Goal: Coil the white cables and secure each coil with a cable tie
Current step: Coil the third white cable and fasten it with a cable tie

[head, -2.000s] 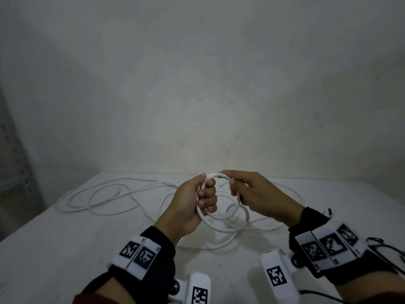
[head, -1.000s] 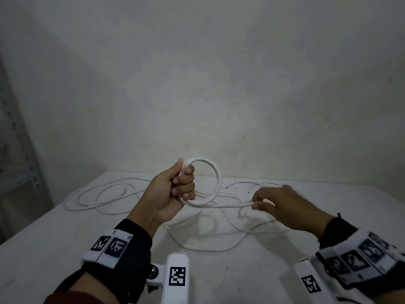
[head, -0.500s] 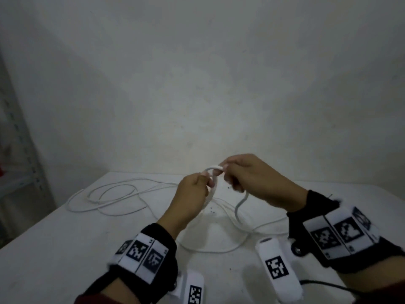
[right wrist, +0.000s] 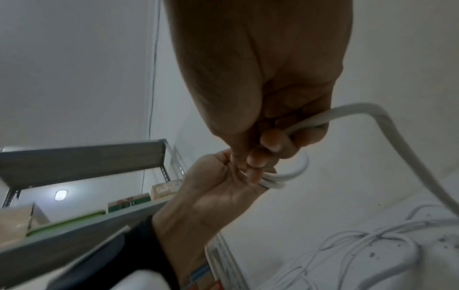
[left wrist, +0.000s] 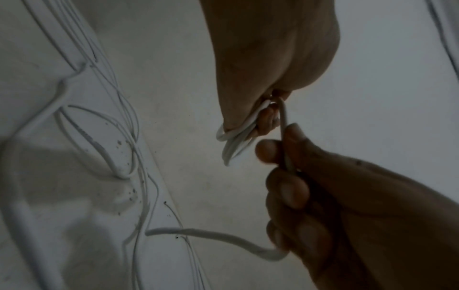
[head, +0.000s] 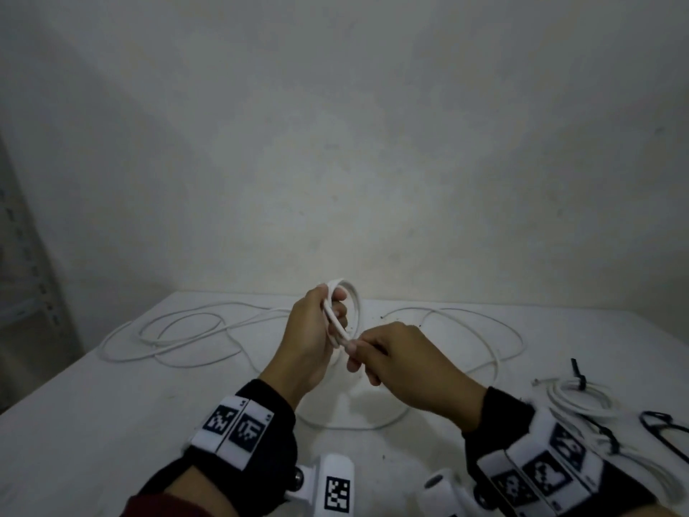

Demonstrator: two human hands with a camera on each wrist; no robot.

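Fingers of the left hand [head: 311,341] curl round a small coil [head: 341,315], held upright above the table [head: 93,423]. Just right, the right hand [head: 402,363] pinches the cable [right wrist: 387,125] at the coil's lower edge. Far right lies a tied coil [head: 578,399].

Hands: two, the left hand [head: 311,341] and the right hand [head: 406,363]
Coil being wound: one [head: 345,311]
Loose white cable on the tabletop [head: 112,423]: count unclear [head: 179,330]
Tied coil: one [head: 576,399]
Black cable ties: at least two [head: 577,373]
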